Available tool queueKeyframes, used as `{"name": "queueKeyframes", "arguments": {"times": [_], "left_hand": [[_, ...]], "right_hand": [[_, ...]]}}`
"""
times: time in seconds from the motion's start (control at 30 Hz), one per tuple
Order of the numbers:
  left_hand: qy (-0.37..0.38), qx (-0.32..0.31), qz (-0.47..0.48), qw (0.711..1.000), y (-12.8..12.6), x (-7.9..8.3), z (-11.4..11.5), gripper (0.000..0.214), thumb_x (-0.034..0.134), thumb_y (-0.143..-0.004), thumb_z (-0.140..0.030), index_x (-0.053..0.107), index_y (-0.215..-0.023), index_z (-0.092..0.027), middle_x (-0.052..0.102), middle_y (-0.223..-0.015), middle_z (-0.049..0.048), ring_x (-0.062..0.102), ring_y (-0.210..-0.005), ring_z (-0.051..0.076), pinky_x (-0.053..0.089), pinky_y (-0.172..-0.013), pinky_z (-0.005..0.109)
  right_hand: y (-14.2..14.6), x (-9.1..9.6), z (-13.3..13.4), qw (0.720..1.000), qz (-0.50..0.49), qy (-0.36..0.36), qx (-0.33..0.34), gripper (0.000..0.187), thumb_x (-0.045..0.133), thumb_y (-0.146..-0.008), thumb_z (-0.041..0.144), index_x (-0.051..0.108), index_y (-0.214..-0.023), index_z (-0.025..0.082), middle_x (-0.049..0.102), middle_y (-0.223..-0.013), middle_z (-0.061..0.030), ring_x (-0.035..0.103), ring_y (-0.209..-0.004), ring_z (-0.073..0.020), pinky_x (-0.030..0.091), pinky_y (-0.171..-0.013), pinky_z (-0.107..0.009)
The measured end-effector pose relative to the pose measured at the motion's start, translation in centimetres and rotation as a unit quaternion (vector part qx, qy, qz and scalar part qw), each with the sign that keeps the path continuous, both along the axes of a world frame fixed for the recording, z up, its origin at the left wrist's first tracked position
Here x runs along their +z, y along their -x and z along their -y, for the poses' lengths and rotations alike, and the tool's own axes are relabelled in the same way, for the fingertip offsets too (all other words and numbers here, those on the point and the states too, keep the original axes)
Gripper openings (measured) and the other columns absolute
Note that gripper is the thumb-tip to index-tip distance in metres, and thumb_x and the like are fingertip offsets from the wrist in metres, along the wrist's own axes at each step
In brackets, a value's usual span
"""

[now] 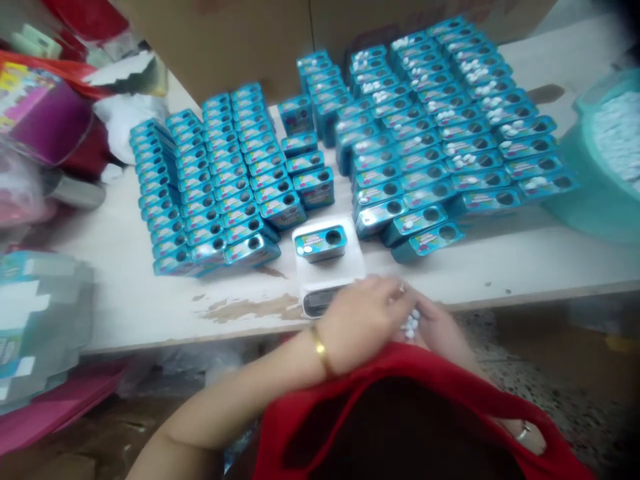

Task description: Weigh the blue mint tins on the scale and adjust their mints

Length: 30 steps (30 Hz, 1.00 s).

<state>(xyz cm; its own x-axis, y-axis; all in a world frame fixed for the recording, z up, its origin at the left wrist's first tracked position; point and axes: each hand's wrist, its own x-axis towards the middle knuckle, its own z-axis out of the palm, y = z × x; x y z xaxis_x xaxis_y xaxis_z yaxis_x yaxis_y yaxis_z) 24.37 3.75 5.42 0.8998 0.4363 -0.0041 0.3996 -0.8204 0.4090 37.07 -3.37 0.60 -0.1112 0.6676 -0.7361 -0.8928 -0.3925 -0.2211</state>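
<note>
My left hand (363, 320), with a gold bangle on its wrist, hovers at the table's front edge with its fingers bunched over a small heap of white candies (411, 325). My right hand (443, 330) lies cupped beneath, holding that heap. Just beyond my hands a blue tin (320, 243) with a round hole in its lid stands on a small white scale (327, 293). My left hand partly covers the scale's dark display.
Several rows of identical blue tins stand left (210, 180) and right (440, 133) of the scale on the worn white table (525, 260). A teal basin (595, 193) of white candies sits far right. Cardboard boxes (225, 40) stand behind, bags (45, 120) and flat cartons (40, 320) at left.
</note>
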Motion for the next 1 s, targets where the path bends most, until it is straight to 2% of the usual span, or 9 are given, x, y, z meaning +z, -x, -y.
{"name": "queueKeyframes", "arguments": {"times": [0.1, 0.2, 0.3, 0.4, 0.57, 0.73, 0.87, 0.93, 1.0], "left_hand": [[0.014, -0.023, -0.024, 0.999, -1.3, -2.5, 1.9, 0.023, 0.041, -0.094, -0.022, 0.053, -0.112, -0.014, 0.057, -0.101, 0.0099, 0.054, -0.091, 0.02, 0.049, -0.075, 0.033], [0.024, -0.034, -0.013, 0.999, -1.6, -3.8, 2.6, 0.021, 0.041, -0.095, -0.024, 0.055, -0.105, -0.013, 0.056, -0.099, 0.0102, 0.053, -0.092, 0.021, 0.049, -0.075, 0.033], [0.029, -0.018, -0.014, 0.999, -1.6, -4.0, 2.7, 0.019, 0.043, -0.093, -0.024, 0.056, -0.104, -0.013, 0.055, -0.101, 0.0108, 0.053, -0.091, 0.021, 0.049, -0.072, 0.032], [0.046, 0.006, -0.034, 0.998, -1.6, -3.9, 2.9, 0.019, 0.047, -0.091, -0.026, 0.055, -0.105, -0.015, 0.055, -0.099, 0.0104, 0.055, -0.088, 0.022, 0.049, -0.066, 0.031], [0.029, 0.002, -0.029, 0.999, -1.4, -4.0, 3.0, 0.018, 0.045, -0.092, -0.022, 0.056, -0.104, -0.014, 0.055, -0.096, 0.0112, 0.056, -0.088, 0.022, 0.05, -0.066, 0.032], [0.044, -0.017, -0.036, 0.998, -0.3, -2.7, 1.7, 0.015, 0.047, -0.09, -0.017, 0.059, -0.097, -0.013, 0.057, -0.099, 0.0108, 0.057, -0.089, 0.021, 0.051, -0.071, 0.032], [0.026, -0.005, -0.067, 0.997, 0.3, -0.9, 0.3, 0.011, 0.052, -0.087, -0.012, 0.06, -0.094, -0.012, 0.057, -0.09, 0.0086, 0.057, -0.082, 0.02, 0.051, -0.072, 0.032], [0.03, 0.01, -0.075, 0.997, 0.6, 0.1, -0.6, 0.011, 0.052, -0.086, -0.011, 0.061, -0.092, -0.012, 0.057, -0.087, 0.0071, 0.056, -0.077, 0.018, 0.05, -0.068, 0.03], [0.056, 0.022, -0.058, 0.996, 1.1, 1.2, -1.8, 0.011, 0.051, -0.086, -0.012, 0.061, -0.091, -0.013, 0.056, -0.085, 0.0053, 0.055, -0.073, 0.015, 0.048, -0.066, 0.027]], "right_hand": [[-0.5, -1.0, 1.4, 0.999, 0.044, -0.001, 0.032, 0.015, 0.065, -0.077, 0.026, 0.068, -0.092, 0.022, 0.069, -0.098, -0.0066, 0.058, -0.114, -0.0279, 0.054, -0.094, -0.039], [-1.0, -1.3, 2.2, 0.996, 0.067, 0.009, 0.05, 0.026, 0.065, -0.077, 0.03, 0.068, -0.102, 0.022, 0.069, -0.099, -0.0075, 0.058, -0.114, -0.0294, 0.053, -0.095, -0.04], [-1.0, -1.0, 2.5, 0.996, 0.04, 0.038, 0.074, 0.037, 0.06, -0.082, 0.039, 0.064, -0.115, 0.022, 0.069, -0.102, -0.0082, 0.059, -0.112, -0.0296, 0.053, -0.094, -0.041], [-0.8, -0.8, 2.6, 0.995, 0.014, 0.064, 0.08, 0.042, 0.055, -0.086, 0.039, 0.06, -0.124, 0.023, 0.069, -0.105, -0.0082, 0.061, -0.11, -0.0286, 0.053, -0.092, -0.041], [-0.5, -0.6, 2.2, 0.996, -0.004, 0.046, 0.072, 0.042, 0.049, -0.09, 0.037, 0.055, -0.13, 0.024, 0.068, -0.11, -0.0074, 0.063, -0.107, -0.0254, 0.052, -0.093, -0.038], [0.5, 1.3, 0.3, 0.996, -0.034, 0.086, 0.016, 0.037, 0.036, -0.097, 0.025, 0.056, -0.127, 0.015, 0.069, -0.106, -0.0097, 0.065, -0.102, -0.0208, 0.052, -0.093, -0.035], [1.5, 2.6, -1.5, 0.992, -0.065, 0.104, -0.025, 0.03, 0.035, -0.098, 0.018, 0.064, -0.104, 0.011, 0.071, -0.089, -0.0076, 0.068, -0.089, -0.0165, 0.055, -0.089, -0.03], [1.8, 2.9, -2.2, 0.991, -0.081, 0.093, -0.041, 0.031, 0.035, -0.098, 0.018, 0.064, -0.091, 0.011, 0.07, -0.081, -0.0057, 0.069, -0.078, -0.0137, 0.056, -0.083, -0.026], [2.0, 3.0, -2.8, 0.992, -0.1, 0.05, -0.054, 0.034, 0.033, -0.099, 0.018, 0.064, -0.085, 0.011, 0.069, -0.075, -0.0046, 0.067, -0.069, -0.0116, 0.058, -0.077, -0.024]]}}
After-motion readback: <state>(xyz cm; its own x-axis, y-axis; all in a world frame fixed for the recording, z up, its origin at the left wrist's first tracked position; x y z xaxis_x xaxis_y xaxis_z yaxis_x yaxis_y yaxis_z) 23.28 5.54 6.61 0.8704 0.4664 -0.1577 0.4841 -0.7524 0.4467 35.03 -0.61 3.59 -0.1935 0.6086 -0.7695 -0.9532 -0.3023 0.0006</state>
